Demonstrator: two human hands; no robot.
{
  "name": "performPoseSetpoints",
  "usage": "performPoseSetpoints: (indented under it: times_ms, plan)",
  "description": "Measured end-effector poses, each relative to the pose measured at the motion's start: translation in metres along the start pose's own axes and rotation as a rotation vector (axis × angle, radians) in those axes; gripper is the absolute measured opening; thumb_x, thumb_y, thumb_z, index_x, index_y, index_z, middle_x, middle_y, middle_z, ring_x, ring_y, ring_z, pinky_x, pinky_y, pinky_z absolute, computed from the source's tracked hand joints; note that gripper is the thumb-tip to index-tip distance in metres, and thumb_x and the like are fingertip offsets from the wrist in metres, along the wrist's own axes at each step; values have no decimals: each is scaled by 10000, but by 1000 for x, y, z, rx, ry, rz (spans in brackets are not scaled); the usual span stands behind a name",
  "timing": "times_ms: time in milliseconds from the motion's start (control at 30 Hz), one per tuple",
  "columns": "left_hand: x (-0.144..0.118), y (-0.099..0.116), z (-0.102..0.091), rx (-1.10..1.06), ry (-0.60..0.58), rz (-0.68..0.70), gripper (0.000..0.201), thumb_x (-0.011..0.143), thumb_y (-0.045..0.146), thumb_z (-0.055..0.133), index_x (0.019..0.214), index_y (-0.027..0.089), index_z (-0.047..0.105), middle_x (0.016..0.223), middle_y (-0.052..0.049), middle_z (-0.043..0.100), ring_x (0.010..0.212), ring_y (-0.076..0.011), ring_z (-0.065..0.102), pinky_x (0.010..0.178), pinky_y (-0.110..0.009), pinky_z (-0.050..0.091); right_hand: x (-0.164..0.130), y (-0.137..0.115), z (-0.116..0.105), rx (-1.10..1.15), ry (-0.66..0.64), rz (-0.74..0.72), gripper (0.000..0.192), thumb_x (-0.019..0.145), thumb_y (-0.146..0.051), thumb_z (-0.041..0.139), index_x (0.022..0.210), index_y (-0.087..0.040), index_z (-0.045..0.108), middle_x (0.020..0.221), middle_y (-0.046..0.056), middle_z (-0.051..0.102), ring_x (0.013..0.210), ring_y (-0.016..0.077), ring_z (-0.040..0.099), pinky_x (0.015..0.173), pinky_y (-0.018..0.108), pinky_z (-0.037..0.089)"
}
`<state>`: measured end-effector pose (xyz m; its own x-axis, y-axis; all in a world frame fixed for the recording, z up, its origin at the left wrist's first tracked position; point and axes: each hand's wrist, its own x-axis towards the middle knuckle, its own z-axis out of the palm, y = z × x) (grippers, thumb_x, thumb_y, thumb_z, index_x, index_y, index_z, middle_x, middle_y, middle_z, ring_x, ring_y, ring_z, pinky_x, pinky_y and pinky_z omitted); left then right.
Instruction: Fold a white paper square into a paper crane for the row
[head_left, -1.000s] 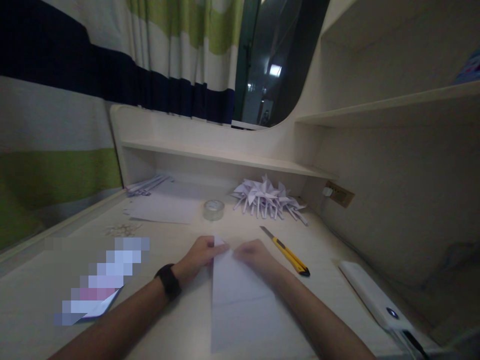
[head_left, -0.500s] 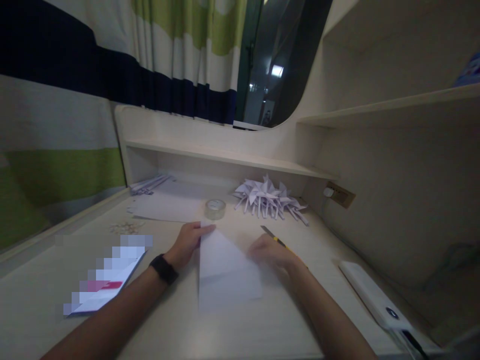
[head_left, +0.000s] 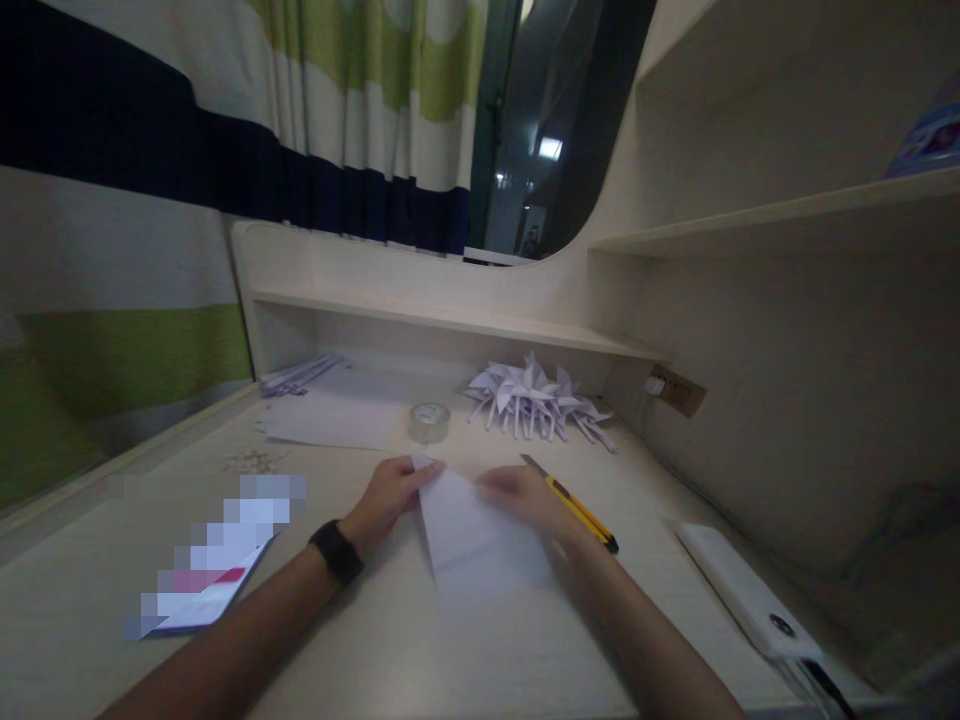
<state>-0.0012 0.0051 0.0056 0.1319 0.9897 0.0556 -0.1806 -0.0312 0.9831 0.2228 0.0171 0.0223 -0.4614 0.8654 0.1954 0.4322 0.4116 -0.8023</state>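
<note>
The white paper sheet lies flat on the desk near the middle, its far end narrowed to a point. The left hand, a dark wristband on its wrist, pinches the far tip of the sheet between thumb and fingers, apparently to pin that corner in place. The right hand rests fingers-down on the sheet's right portion, blurred, so whether it presses flat or grips an edge cannot be told. Just right of that hand lies a yellow utility knife, blade end pointing far-left, within easy reach. Farther off stand a roll of clear tape and a heap of folded paper pinwheels under the low shelf. Loose white sheets lie far-left; a white power bank lies near-right.
</note>
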Motion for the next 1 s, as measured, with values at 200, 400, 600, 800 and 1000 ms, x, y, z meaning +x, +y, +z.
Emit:
performPoseSetpoints:
  times_ms: [200, 400, 600, 800, 1000]
  plan:
    - [-5, 19, -10, 181, -301, 16, 271, 764, 389, 657, 809, 126, 705, 740, -49, 660, 645, -159, 580, 547, -231, 423, -8, -9, -5, -95, -168, 40, 267, 746, -355, 648, 745, -106, 743, 648, 35, 681, 578, 137, 552, 537, 224, 405]
    - [-8, 38, -5, 743, -638, 220, 256, 792, 301, 581, 620, 127, 655, 550, 23, 531, 521, -102, 442, 505, -211, 296, -9, -12, -7, -247, -395, -37, 177, 749, -255, 646, 803, -123, 750, 681, 24, 699, 599, 125, 576, 569, 204, 403]
    - [-10, 26, 13, 872, -677, 236, 252, 706, 193, 536, 467, 146, 471, 477, 64, 296, 462, -72, 283, 456, -224, 200, -3, -31, -1, -404, -410, -128, 122, 753, -145, 633, 794, -150, 748, 709, 21, 719, 613, 118, 602, 594, 191, 409]
    - [-14, 22, 5, 837, -650, 210, 250, 700, 190, 495, 469, 161, 403, 478, 63, 279, 451, -70, 277, 439, -222, 202, 2, -30, -5, -456, -425, -239, 185, 733, -58, 621, 827, -153, 749, 770, 40, 738, 696, 138, 656, 659, 192, 435]
    - [-45, 35, -7, 735, -607, 22, 263, 719, 210, 508, 464, 145, 510, 425, 50, 431, 409, -73, 388, 435, -199, 284, 1, -30, -18, -436, -425, -279, 165, 777, -88, 610, 843, -161, 743, 805, 47, 739, 758, 140, 669, 709, 204, 448]
